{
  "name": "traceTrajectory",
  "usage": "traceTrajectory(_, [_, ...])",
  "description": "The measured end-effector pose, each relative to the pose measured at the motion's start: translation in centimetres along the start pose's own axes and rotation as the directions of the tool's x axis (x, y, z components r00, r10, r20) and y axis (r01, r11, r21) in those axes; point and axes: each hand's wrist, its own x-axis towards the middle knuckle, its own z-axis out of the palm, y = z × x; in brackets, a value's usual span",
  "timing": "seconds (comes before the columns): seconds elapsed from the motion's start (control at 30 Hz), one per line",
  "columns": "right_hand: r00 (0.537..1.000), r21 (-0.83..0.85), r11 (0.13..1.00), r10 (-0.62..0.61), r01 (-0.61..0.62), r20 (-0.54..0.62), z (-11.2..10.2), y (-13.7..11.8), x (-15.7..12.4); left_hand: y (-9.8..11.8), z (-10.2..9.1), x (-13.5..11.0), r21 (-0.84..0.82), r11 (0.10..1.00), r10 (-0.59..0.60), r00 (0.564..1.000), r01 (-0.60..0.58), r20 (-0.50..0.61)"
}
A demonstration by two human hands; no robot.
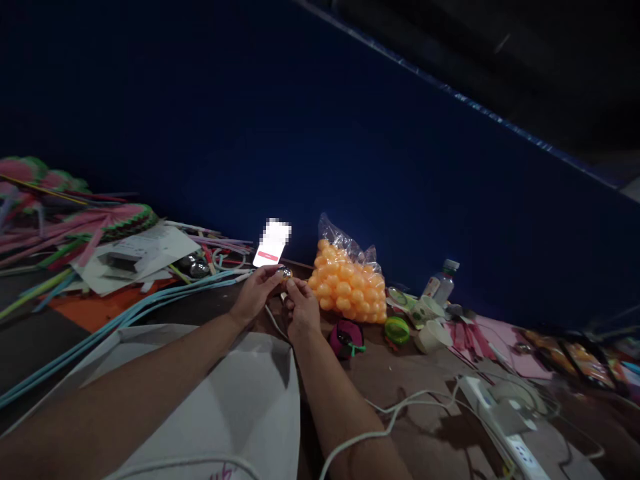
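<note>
A small shiny silver ball (285, 272) is up between my two hands, just in front of a lit phone (270, 248). My left hand (256, 293) pinches the ball from its left side with thumb and fingertips. Close against its lower right side, my right hand (302, 307) is closed, thumb and fingers pressed together. Whatever my right fingers pinch is too small and dark to make out. A thin pale cord (275, 323) runs beneath the hands. Right behind my right hand stands a clear bag of orange balls (347, 283).
White paper (240, 393) lies under my forearms. On the left are light blue strips (145, 310), pink and green fan shapes (115, 220) and silver balls (197, 267). On the right are a purple roll (345, 339), green tape (397, 330), a bottle (443, 283), a power strip (500, 420) and loose cables (400, 407).
</note>
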Motion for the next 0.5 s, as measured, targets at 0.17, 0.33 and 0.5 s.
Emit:
traceTrajectory(0.17, [1.000, -0.035, 0.999, -0.027, 0.027, -0.014, 0.15, -0.14, -0.07, -0.09, -0.05, 0.13, 0.014, 1.000, 0.018, 1.000, -0.018, -0.001])
traceTrajectory(0.33, [1.000, -0.053, 0.998, -0.029, 0.029, -0.009, 0.25, -0.26, -0.14, -0.24, -0.14, 0.20, 0.009, 1.000, 0.026, 1.000, -0.026, 0.004])
traceTrajectory(0.5, [1.000, -0.052, 0.998, -0.028, 0.027, -0.014, 0.44, -0.21, -0.28, -0.39, -0.08, 0.15, 0.000, 1.000, 0.031, 0.999, -0.031, -0.005])
